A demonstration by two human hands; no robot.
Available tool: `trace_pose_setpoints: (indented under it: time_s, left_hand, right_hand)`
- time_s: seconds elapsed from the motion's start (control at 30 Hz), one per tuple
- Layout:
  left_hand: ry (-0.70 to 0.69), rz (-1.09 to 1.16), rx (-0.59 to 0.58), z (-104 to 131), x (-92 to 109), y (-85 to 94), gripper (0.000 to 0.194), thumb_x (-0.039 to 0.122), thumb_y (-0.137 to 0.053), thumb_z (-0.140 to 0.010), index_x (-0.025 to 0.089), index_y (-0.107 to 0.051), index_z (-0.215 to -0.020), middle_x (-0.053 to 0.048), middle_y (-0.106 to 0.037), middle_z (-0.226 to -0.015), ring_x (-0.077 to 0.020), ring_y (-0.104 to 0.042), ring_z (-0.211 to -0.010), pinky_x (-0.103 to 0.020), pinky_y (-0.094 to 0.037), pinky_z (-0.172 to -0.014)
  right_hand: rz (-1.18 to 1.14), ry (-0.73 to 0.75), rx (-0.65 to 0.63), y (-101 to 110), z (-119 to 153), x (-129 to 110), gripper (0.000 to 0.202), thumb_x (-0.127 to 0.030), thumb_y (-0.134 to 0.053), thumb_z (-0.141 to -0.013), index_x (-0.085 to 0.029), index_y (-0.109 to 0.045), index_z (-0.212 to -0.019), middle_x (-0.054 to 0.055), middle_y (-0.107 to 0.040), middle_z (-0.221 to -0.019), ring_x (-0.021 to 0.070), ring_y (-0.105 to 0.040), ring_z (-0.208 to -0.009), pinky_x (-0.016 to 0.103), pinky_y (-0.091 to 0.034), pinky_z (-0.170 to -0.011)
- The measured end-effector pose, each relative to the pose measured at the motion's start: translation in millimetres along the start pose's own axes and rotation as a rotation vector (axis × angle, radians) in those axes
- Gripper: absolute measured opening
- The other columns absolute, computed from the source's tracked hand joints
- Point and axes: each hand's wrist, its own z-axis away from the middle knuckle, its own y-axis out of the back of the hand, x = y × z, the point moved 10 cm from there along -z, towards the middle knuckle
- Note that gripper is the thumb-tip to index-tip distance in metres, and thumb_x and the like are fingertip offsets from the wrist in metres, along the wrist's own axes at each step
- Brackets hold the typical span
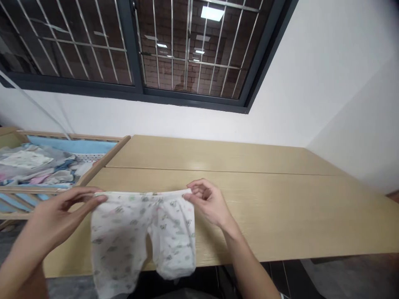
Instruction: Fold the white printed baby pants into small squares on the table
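Observation:
A small pair of white baby pants with a faint printed pattern hangs spread out between my two hands. My left hand pinches the left end of the waistband between thumb and fingers. At the right end of the waistband, my right hand grips the cloth with thumb and fingertips. The waistband is stretched nearly straight and level. Both legs dangle over the near edge of the wooden table, the left one reaching lower than the right.
On the left stands a wooden crib with light blue lining, holding a pile of baby clothes. A barred window with a dark frame is in the white wall behind the table. A seam runs across the tabletop.

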Motion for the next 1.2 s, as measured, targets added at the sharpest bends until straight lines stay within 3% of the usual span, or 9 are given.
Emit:
trace_pose_setpoints:
  time_s: [0.13, 0.23, 0.33, 0.5, 0.67, 0.83, 1.2]
  left_hand:
    - [-0.115, 0.173, -0.114, -37.8, 56.0, -50.7, 0.052, 0.076, -0.061, -0.073, 0.028, -0.068, -0.091, 0.003, -0.076, -0.093, -0.0203, -0.067, -0.088, -0.030, -0.054, -0.081]
    - [-0.252, 0.215, -0.183, -66.3, 78.6, -94.1, 0.045, 0.065, -0.062, -0.079, 0.022, -0.069, -0.090, -0.002, -0.073, -0.090, -0.0193, -0.064, -0.082, -0.029, -0.051, -0.077]
    - [-0.282, 0.162, -0.234, -94.4, 79.7, -143.7, 0.035, 0.054, -0.059, -0.083, 0.020, -0.068, -0.088, -0.002, -0.069, -0.083, -0.0184, -0.061, -0.077, -0.028, -0.048, -0.073]
    - [-0.155, -0.004, -0.311, -134.1, 68.1, -222.5, 0.022, 0.035, -0.057, -0.089, 0.018, -0.068, -0.093, -0.003, -0.071, -0.088, -0.0190, -0.064, -0.085, -0.027, -0.048, -0.074]
    - [-0.092, -0.103, -0.378, -154.6, 58.8, -279.3, 0.029, 0.038, -0.062, -0.096, 0.016, -0.065, -0.115, -0.008, -0.068, -0.115, -0.0213, -0.066, -0.102, -0.040, -0.056, -0.089]
    - [-0.057, -0.185, -0.409, -163.6, 45.6, -307.3, 0.038, 0.039, -0.063, -0.096, 0.019, -0.060, -0.128, -0.010, -0.062, -0.129, -0.0237, -0.064, -0.110, -0.046, -0.057, -0.093]
    - [0.014, -0.248, -0.446, -177.2, 23.6, -332.4, 0.038, 0.039, -0.064, -0.096, 0.019, -0.060, -0.128, -0.010, -0.062, -0.129, -0.0238, -0.064, -0.110, -0.046, -0.057, -0.093]
  right_hand:
    - [0.114, 0.050, 0.040, 44.0, -34.5, 10.1, 0.036, -0.049, -0.077, -0.078, -0.021, -0.070, -0.098, 0.005, -0.066, -0.085, 0.0169, -0.062, -0.077, 0.031, -0.054, -0.071]
    - [0.201, 0.066, 0.043, 67.4, -69.0, 36.8, 0.033, -0.046, -0.073, -0.081, -0.019, -0.069, -0.100, 0.008, -0.069, -0.092, 0.0186, -0.065, -0.084, 0.032, -0.054, -0.076]
    - [0.290, 0.037, 0.069, 84.4, -105.6, 76.7, 0.025, -0.037, -0.067, -0.083, -0.017, -0.067, -0.099, 0.008, -0.070, -0.094, 0.0179, -0.065, -0.083, 0.031, -0.053, -0.076]
    - [0.475, -0.106, 0.154, 102.7, -153.4, 149.0, 0.014, -0.023, -0.060, -0.082, -0.017, -0.065, -0.094, 0.006, -0.068, -0.088, 0.0158, -0.063, -0.077, 0.027, -0.051, -0.072]
    - [0.581, -0.163, 0.177, 110.2, -179.2, 195.9, 0.010, -0.015, -0.057, -0.078, -0.018, -0.063, -0.086, 0.001, -0.065, -0.077, 0.0146, -0.061, -0.072, 0.027, -0.049, -0.073]
    - [0.700, -0.177, 0.187, 116.1, -193.9, 225.1, 0.011, -0.012, -0.056, -0.079, -0.016, -0.064, -0.085, 0.002, -0.067, -0.078, 0.0146, -0.059, -0.073, 0.026, -0.046, -0.075]
    - [0.919, -0.249, 0.222, 118.9, -198.5, 252.7, 0.013, -0.018, -0.060, -0.089, -0.023, -0.070, -0.096, 0.005, -0.073, -0.104, 0.0213, -0.062, -0.105, 0.035, -0.037, -0.099]
